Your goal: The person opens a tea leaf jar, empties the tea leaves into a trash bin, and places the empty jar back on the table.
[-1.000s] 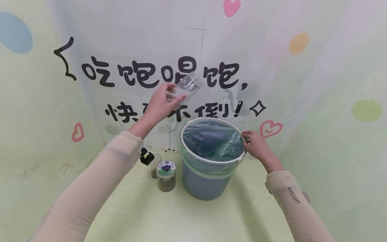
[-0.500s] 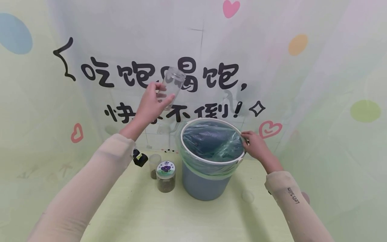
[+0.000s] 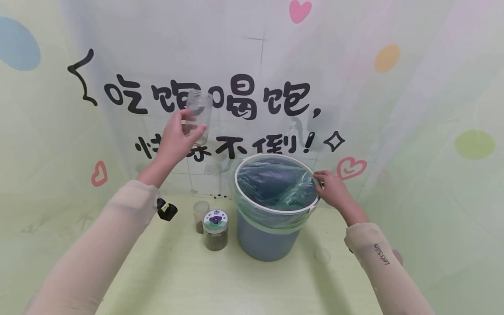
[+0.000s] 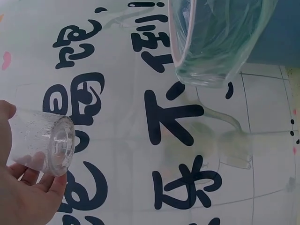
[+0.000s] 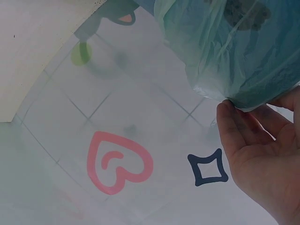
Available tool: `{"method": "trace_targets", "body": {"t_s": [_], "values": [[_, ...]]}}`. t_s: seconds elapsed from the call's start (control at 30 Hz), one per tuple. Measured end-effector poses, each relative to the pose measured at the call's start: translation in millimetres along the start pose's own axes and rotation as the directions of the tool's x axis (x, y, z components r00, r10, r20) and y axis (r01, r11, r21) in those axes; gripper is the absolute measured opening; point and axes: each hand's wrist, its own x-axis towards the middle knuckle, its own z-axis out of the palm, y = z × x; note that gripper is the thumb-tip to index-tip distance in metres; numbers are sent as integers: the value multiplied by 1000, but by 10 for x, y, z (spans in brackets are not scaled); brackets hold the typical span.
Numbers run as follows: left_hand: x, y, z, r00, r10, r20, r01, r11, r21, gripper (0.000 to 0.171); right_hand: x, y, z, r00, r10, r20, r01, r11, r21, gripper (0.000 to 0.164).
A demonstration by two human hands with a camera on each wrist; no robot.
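Note:
My left hand [image 3: 177, 134] holds a clear, see-through jar [image 3: 202, 114] upright in the air, left of the bin and above it. Fingers and thumb wrap its sides; in the left wrist view its thick round base [image 4: 62, 146] shows, and fine droplets or specks cling to the wall. A blue-grey trash bin [image 3: 264, 245] with a white rim stands on the table, lined with a green translucent bag [image 3: 252, 218]. At the bin's right rim my right hand [image 3: 332, 189] pinches the bag-covered edge; the right wrist view shows its fingertips [image 5: 226, 107] at the bag's edge.
Left of the bin stands a lidded jar [image 3: 215, 236] with dark contents and a printed lid. Just behind it is a translucent cup [image 3: 201, 210] with dark matter at the bottom. A clear round piece [image 3: 322, 255] lies right of the bin. A printed curtain [image 3: 252, 57] hangs behind.
My left hand has moved left, away from above the bin, and the jar has turned from tilted toward the bin to nearly upright. The right hand and bin stay put.

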Motion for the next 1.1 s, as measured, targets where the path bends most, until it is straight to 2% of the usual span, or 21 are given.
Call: {"method": "trace_targets", "body": {"t_s": [0.5,0.83,1.1], "values": [[-153,-490,-344,996,-47,-74,52,996,66,66,1,-9,-6,1000,-15,-2,15,1000,-14,40],[-321,-778,-504,990,-118,-81,127,985,117,65,20,4,-5,1000,-14,0,14,1000,-7,40],[-437,-1050,-550,984,-168,-63,175,974,144,68,16,13,-2,1000,-9,-1,9,1000,-1,40]]}}
